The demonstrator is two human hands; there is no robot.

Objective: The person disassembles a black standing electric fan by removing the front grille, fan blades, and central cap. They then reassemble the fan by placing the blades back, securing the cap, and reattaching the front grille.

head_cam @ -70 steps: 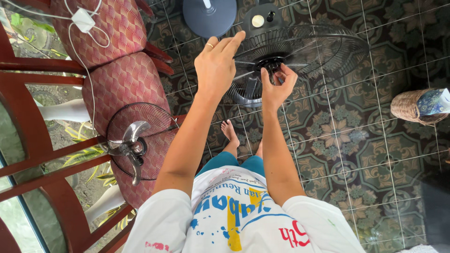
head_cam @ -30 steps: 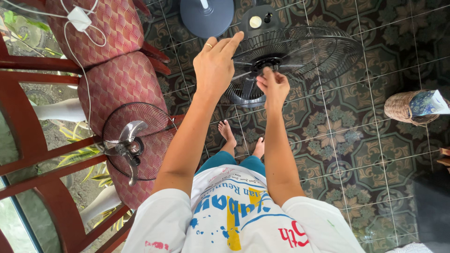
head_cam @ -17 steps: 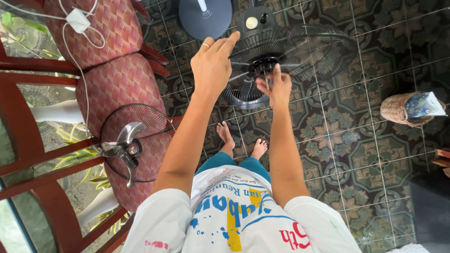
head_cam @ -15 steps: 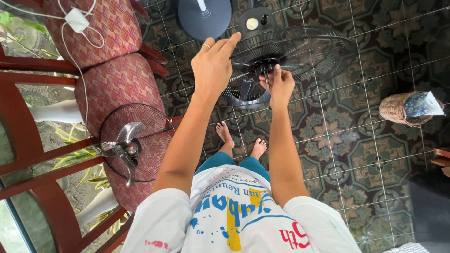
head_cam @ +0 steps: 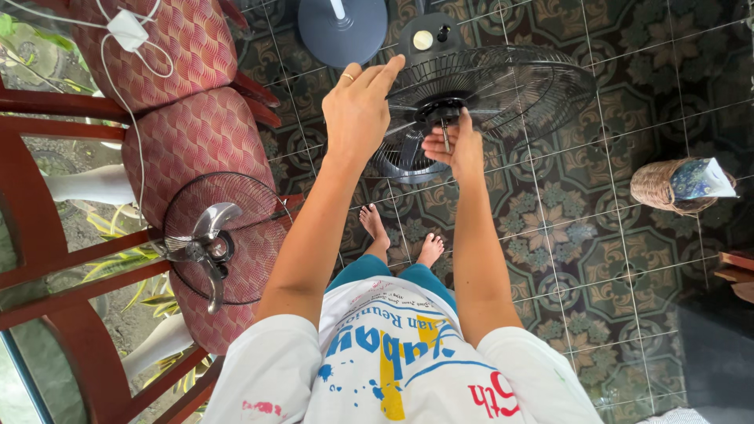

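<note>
1. The left hand is resting flat on the fan guard at upper centre, grip released.
2. The right hand is pinching the motor shaft at the guard's centre.
3. The detached front guard with blade is lying on the red chair, centre left.

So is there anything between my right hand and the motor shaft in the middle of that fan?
Nothing visible. The right hand already has its fingers at the fan's motor hub; the front guard and blade lie off on the chair cushion. The left hand rests on the rear guard, clear of the hub.
</note>
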